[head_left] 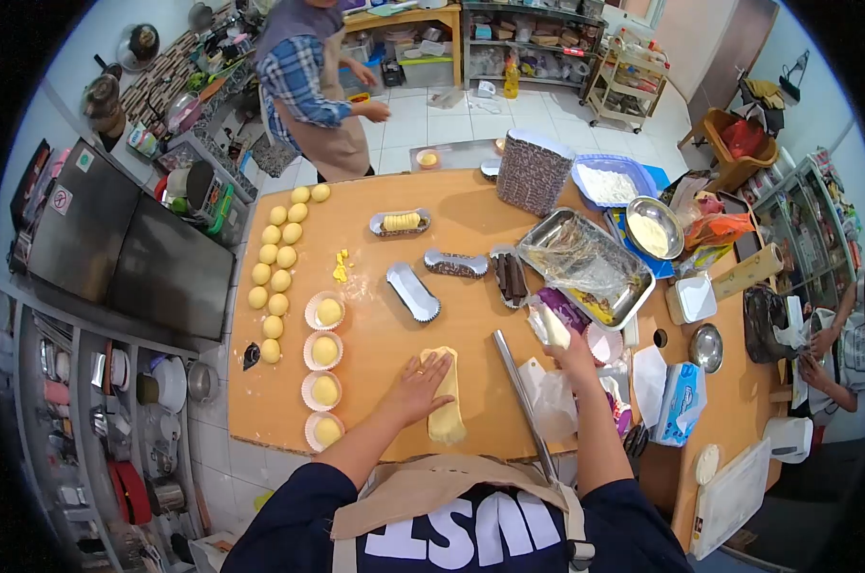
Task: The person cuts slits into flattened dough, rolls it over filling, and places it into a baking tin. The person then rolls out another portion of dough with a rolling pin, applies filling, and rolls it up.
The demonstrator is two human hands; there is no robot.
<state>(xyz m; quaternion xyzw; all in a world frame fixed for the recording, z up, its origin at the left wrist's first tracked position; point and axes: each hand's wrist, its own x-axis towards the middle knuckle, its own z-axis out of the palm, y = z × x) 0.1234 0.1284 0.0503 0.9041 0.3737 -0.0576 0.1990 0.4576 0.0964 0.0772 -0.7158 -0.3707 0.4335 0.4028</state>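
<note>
A long flat strip of dough [448,413] lies on the wooden table in front of me. My left hand [421,387] rests on its upper left part with the fingers spread. Off to the right, my right hand [574,361] is closed around a white piping bag [551,327], beside a purple package [568,307]. A metal rod [523,392] lies between the dough strip and my right arm. Dough balls in paper cups [324,351] form a column left of my left hand. Bare dough balls [280,281] stand in rows farther left.
Paper molds [413,291], a metal tray with plastic wrap [585,258], a patterned box [533,172] and a bowl [654,229] are on the table. A tissue pack [679,403] lies at right. A person in an apron [322,95] stands beyond the table; another person's hands [819,358] show far right.
</note>
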